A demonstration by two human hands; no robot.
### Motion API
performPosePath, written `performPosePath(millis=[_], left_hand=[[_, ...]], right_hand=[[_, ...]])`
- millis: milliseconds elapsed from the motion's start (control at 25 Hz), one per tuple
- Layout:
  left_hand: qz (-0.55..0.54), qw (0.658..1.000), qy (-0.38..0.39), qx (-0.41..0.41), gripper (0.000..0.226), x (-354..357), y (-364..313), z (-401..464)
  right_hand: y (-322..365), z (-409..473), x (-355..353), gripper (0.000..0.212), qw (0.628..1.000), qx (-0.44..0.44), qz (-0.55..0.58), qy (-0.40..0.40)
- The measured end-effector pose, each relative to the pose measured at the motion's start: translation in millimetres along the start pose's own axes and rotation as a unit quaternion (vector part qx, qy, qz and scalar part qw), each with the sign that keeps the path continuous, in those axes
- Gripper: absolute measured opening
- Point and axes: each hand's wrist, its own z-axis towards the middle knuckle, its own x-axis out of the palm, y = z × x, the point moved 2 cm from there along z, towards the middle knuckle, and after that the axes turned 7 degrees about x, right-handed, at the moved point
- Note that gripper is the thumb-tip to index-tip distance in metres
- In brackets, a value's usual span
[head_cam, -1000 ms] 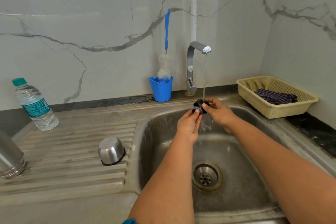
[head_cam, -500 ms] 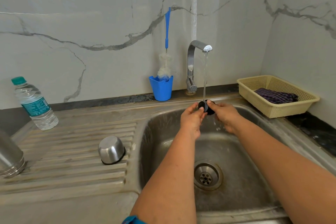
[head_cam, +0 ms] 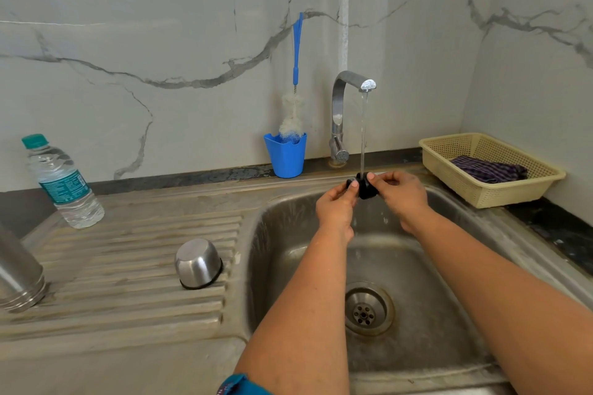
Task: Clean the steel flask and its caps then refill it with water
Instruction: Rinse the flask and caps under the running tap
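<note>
A small black cap (head_cam: 365, 189) is held over the sink (head_cam: 500, 234), right under the thin stream of water (head_cam: 363, 131) running from the tap (head_cam: 340, 112). The left hand (head_cam: 335, 208) pinches its left side with curled fingertips, and the right hand (head_cam: 399, 196) grips its right side, thumb on top. Both hands are above the basin, well above the drain (head_cam: 367, 309). On the ribbed draining board to the left, a steel cup-shaped cap (head_cam: 197, 263) sits upside down, and the steel flask (head_cam: 17, 276) stands at the far left edge, only partly in view. A plastic water bottle (head_cam: 61, 183) stands behind it near the wall. A blue cup (head_cam: 285, 154) holding a bottle brush (head_cam: 295, 80) stands beside the tap, and a cream basket (head_cam: 481, 192) with a folded striped cloth (head_cam: 487, 168) sits on the right.
</note>
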Motion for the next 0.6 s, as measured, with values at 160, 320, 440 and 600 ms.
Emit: performPosePath(millis=[160, 320, 440, 600], left_hand=[[-0.043, 0.997, 0.019, -0.053, 0.006, 0, -5, -6], [-0.084, 0.993, -0.012, -0.087, 0.011, -6, -11, -8], [-0.059, 0.994, -0.059, -0.077, 0.010, -13, -11, -3], [0.005, 0.996, -0.066, -0.053, 0.007, -19, -12, -2]], right_hand=[[-8, 4, 3, 0.018, 0.998, 0.034, 0.028, 0.044], [-7, 6, 4, 0.033, 0.998, 0.036, -0.017, 0.054], [-6, -2, 12, 0.028, 0.986, 0.075, 0.043, 0.144], [-5, -9, 20, 0.025, 0.972, 0.079, 0.084, 0.203]])
